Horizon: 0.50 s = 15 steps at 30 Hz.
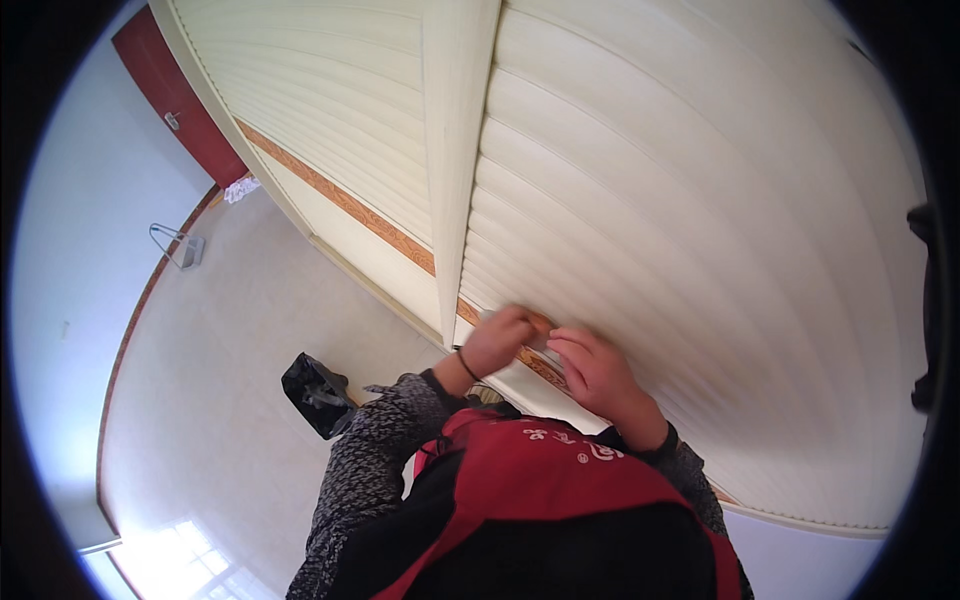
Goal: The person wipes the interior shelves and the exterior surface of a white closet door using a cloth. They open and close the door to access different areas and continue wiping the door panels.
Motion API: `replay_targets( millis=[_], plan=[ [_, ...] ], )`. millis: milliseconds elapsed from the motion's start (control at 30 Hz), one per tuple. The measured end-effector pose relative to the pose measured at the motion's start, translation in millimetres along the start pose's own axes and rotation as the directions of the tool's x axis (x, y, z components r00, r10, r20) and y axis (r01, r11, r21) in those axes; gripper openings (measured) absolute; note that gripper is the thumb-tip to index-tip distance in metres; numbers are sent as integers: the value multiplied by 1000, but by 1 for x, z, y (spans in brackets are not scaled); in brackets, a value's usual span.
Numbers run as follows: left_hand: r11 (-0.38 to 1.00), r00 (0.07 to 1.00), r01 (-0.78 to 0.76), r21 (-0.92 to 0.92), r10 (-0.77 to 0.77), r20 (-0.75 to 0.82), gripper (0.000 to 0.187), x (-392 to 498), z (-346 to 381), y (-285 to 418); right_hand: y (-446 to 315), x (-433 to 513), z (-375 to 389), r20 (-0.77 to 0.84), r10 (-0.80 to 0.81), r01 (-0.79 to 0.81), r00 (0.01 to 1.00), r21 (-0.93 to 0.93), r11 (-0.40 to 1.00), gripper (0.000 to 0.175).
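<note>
Both hands are at the cream slatted panel of a sliding wardrobe door (600, 217), close to its carved wood-coloured band (544, 369). My left hand (495, 341), with a dark band at its wrist, has curled fingers and is blurred. Just past its fingertips is a small orange patch (541, 324); blur hides whether it is a held object or part of the fingers. Facing it from the right, my right hand (596, 371) has bent fingers, their tips almost meeting the left ones. Something pale shows between the hands, too indistinct to name.
A second slatted panel (337, 112) stands left of the upright frame (454, 150). On the pale floor (225, 360) are a black bag-lined bin (315, 394) and, by the wall, a long-handled dustpan (191, 253). Beyond is a red door (176, 90) with white cloth (241, 189) nearby.
</note>
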<state>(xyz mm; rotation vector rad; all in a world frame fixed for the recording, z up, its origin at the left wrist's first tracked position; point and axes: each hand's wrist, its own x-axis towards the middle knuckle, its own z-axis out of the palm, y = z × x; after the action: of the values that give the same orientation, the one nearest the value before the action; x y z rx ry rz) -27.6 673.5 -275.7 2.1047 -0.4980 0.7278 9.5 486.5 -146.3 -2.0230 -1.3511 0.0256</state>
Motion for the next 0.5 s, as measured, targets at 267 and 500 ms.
replay_targets(
  millis=[267,500],
  plan=[
    [911,872,408,-57,-408,-270,25,-48,14,-42,6,-30,-3,57,91,-91,994,-1,996,17],
    [635,794,600,-487,-550,261,18,-29,26,-11,6,-22,24,309,309,-289,900,-109,951,33]
  ],
)
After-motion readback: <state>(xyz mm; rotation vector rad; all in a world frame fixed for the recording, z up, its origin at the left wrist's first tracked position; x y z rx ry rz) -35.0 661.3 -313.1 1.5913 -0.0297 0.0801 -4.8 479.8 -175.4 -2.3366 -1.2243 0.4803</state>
